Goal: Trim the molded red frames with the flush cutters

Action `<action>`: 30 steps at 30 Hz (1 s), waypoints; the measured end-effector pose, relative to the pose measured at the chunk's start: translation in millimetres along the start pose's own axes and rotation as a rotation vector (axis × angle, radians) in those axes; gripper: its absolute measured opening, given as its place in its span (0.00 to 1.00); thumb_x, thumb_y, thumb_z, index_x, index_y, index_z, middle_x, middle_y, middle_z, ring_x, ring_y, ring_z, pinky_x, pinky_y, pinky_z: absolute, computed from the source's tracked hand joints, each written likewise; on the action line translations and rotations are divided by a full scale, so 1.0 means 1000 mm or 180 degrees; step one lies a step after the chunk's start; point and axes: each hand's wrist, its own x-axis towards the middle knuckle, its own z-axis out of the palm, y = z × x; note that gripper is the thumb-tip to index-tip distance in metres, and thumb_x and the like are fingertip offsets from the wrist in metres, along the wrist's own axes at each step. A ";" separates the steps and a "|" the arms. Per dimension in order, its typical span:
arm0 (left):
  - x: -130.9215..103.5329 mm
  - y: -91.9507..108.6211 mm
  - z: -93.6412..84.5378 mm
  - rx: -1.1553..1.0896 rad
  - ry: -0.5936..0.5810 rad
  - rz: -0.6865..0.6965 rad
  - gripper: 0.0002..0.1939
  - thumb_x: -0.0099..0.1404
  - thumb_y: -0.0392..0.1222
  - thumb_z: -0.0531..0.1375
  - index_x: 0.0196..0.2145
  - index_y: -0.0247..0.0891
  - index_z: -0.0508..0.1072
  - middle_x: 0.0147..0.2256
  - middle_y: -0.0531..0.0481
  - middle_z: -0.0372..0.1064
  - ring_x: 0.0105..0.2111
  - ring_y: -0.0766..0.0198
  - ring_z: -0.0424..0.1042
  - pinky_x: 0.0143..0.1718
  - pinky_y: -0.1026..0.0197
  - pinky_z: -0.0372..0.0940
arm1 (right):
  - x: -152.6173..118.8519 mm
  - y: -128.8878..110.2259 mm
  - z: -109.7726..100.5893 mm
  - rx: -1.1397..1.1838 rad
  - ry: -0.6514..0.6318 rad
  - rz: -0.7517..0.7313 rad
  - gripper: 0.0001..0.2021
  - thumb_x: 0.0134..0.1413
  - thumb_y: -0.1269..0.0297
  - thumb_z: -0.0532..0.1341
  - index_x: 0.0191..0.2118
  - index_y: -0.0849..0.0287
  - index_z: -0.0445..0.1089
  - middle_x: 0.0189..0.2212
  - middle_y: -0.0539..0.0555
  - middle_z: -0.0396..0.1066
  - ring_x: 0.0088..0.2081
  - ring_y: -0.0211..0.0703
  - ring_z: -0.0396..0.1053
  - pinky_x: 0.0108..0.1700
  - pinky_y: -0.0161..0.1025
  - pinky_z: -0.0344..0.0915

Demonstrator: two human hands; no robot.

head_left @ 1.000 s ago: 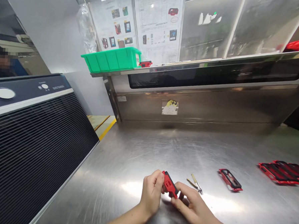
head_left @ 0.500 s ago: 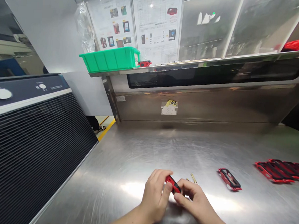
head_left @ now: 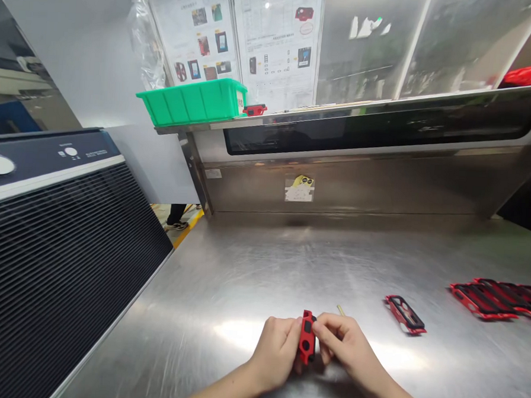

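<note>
Between my two hands, above the metal table, is a red-and-black phone case, tilted so that its narrow red side with black inserts faces me. My left hand is closed on its left side, thumb along the edge. At the right edge of the case, the thumb and forefinger of my right hand pinch the black rim; its other fingers are curled. A thin brass-coloured strip lies on the table just behind my right hand. Further right lies a similar case, by itself.
Several red-and-black cases lie overlapped at the right. A green bin and a small red case stand on the shelf, below posted sheets. A black slatted machine is at the left. A person's leg shows behind.
The phone case has been turned from a slant to nearly upright, its red side now facing me. My left fingers have come down from its top and closed along its left side.
</note>
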 end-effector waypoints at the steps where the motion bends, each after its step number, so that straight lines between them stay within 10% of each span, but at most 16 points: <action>1: 0.000 0.001 0.000 -0.0036 -0.0012 -0.0038 0.30 0.68 0.56 0.44 0.17 0.34 0.65 0.14 0.49 0.60 0.17 0.67 0.60 0.24 0.65 0.57 | 0.000 0.000 0.000 -0.0024 0.0018 0.0010 0.32 0.47 0.33 0.55 0.25 0.65 0.62 0.14 0.51 0.58 0.19 0.32 0.54 0.26 0.33 0.50; 21: 0.001 0.002 0.000 -0.0111 -0.0142 -0.0194 0.29 0.66 0.57 0.44 0.18 0.34 0.63 0.15 0.48 0.59 0.17 0.66 0.59 0.24 0.63 0.55 | 0.000 0.000 0.000 -0.0026 0.0057 0.0059 0.31 0.47 0.34 0.55 0.25 0.65 0.61 0.14 0.50 0.57 0.19 0.32 0.54 0.26 0.33 0.50; 30: -0.001 -0.004 -0.003 -0.0144 0.0604 0.0277 0.20 0.68 0.55 0.45 0.26 0.36 0.57 0.17 0.55 0.52 0.19 0.69 0.51 0.23 0.64 0.49 | 0.000 -0.002 0.002 0.0024 0.0080 0.0044 0.30 0.48 0.35 0.55 0.23 0.65 0.60 0.16 0.53 0.61 0.18 0.30 0.54 0.23 0.31 0.49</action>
